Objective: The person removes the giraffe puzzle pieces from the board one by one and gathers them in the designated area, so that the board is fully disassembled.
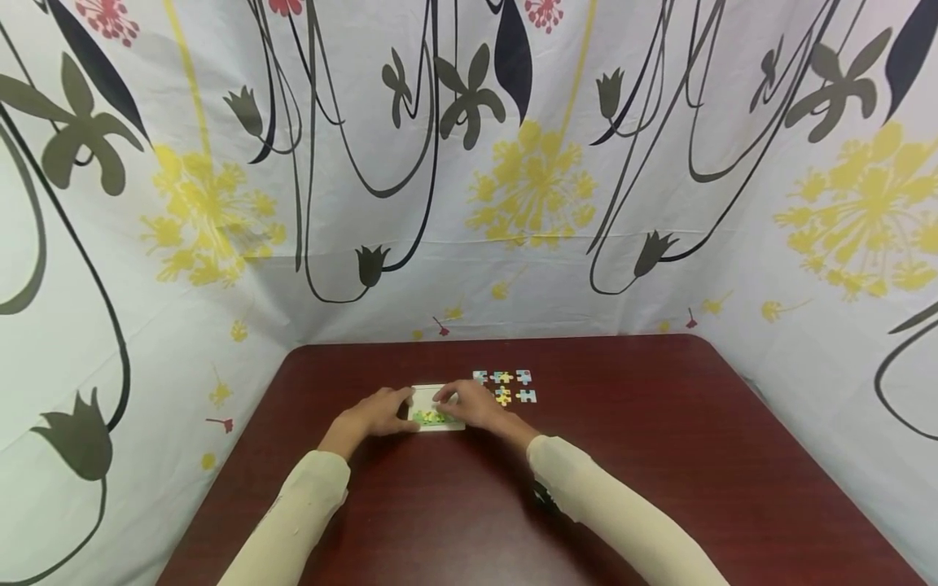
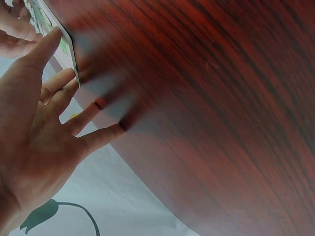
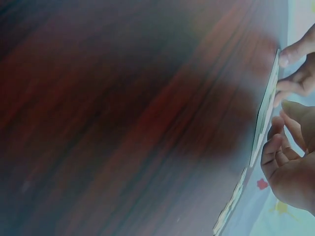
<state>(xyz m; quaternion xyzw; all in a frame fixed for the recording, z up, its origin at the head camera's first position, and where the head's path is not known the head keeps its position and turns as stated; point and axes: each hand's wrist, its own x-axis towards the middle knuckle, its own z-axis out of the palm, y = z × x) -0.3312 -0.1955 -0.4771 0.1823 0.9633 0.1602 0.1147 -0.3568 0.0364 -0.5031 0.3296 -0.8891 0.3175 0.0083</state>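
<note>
A small white-framed puzzle tray (image 1: 438, 428) lies on the table, with green and yellow picture parts along its near side. My left hand (image 1: 376, 413) rests at its left end, thumb and forefinger touching the tray's edge. In the left wrist view, that hand's (image 2: 47, 115) other fingers spread onto the tabletop. My right hand (image 1: 475, 404) is over the tray's right part, with curled fingers and the thumb close to them. In the right wrist view, no piece shows clearly between this hand's (image 3: 293, 162) fingertips. Part of the tray is hidden beneath it.
Several loose jigsaw pieces (image 1: 523, 377) lie in two rows just right of the tray, partly behind the right hand. The dark red wooden table (image 1: 623, 456) has rounded far corners. A patterned white cloth (image 1: 440, 305) hangs behind and beside it.
</note>
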